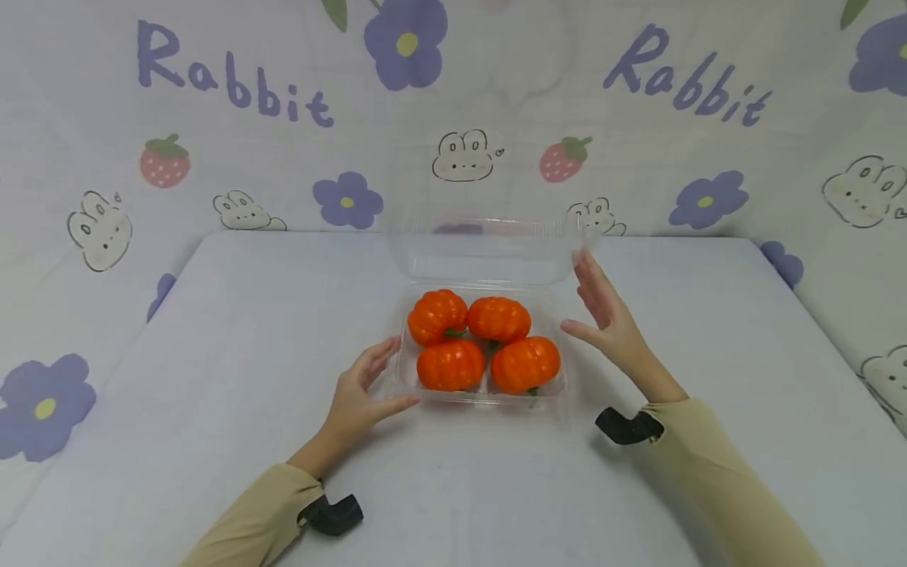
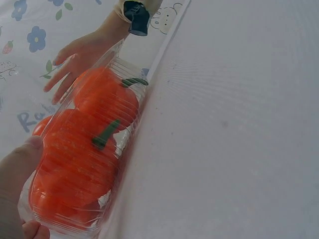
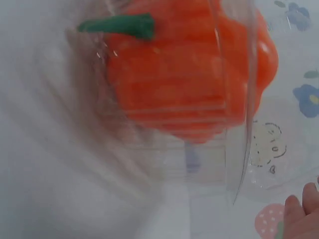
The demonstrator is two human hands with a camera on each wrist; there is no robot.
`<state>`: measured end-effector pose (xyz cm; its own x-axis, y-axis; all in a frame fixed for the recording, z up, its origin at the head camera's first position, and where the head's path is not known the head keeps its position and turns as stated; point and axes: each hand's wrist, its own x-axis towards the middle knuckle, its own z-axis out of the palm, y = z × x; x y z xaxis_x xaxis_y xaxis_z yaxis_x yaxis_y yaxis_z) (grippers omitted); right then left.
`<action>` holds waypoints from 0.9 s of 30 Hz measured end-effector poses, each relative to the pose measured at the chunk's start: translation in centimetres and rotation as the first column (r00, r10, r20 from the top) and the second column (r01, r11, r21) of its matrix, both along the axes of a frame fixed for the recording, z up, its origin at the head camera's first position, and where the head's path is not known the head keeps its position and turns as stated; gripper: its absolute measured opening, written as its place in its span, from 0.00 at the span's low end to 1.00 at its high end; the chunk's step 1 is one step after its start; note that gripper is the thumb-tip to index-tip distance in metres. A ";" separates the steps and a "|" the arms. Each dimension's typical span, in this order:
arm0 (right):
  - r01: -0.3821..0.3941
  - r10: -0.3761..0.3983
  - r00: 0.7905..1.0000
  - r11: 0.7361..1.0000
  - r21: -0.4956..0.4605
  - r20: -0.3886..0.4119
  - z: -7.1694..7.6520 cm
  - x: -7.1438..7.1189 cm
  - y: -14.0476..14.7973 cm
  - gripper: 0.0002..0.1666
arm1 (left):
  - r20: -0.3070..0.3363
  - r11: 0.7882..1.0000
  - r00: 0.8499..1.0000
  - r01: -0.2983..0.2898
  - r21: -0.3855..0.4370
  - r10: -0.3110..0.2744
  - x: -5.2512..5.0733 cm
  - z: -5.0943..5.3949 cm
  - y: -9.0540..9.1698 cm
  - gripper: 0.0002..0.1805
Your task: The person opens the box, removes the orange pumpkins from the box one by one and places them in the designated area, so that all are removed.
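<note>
Several orange mini pumpkins [image 1: 526, 365] with green stems sit in the base of a clear plastic clamshell box [image 1: 482, 398]. Its hinged lid [image 1: 489, 260] stands raised at the back. My left hand [image 1: 363, 391] rests at the box's left front corner, thumb along the front wall and fingers at the left side, loosely spread. In the left wrist view the thumb [image 2: 22, 164] lies close against the clear wall. At the right, my right hand [image 1: 612, 327] is raised with fingers extended, the fingertips at the lid's right edge; whether they touch it I cannot tell.
The box stands on a white table [image 1: 248, 339]. Behind the table hangs a white cloth [image 1: 283, 157] printed with rabbits, flowers and strawberries. A black wrist mount [image 1: 629, 426] sticks out from the right sleeve, and another black mount [image 1: 331, 516] from the left.
</note>
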<state>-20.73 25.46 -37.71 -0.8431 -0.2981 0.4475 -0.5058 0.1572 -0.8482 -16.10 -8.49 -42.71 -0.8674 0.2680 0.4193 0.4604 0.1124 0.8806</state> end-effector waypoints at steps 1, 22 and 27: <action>-0.002 0.002 1.000 1.000 0.002 0.008 0.1 -0.3 0.1 0.52 | 0.004 1.000 1.000 -0.001 0.001 0.001 0.0 0.0 0.0 0.40; -0.030 0.020 0.983 0.998 0.052 0.182 0.7 -5.2 1.5 0.42 | 0.024 1.000 1.000 -0.011 0.005 0.011 0.2 0.1 0.0 0.41; -0.025 0.005 0.979 0.995 0.097 0.202 0.7 -6.3 1.6 0.45 | 0.019 1.000 1.000 -0.010 0.004 0.010 0.2 0.2 0.1 0.40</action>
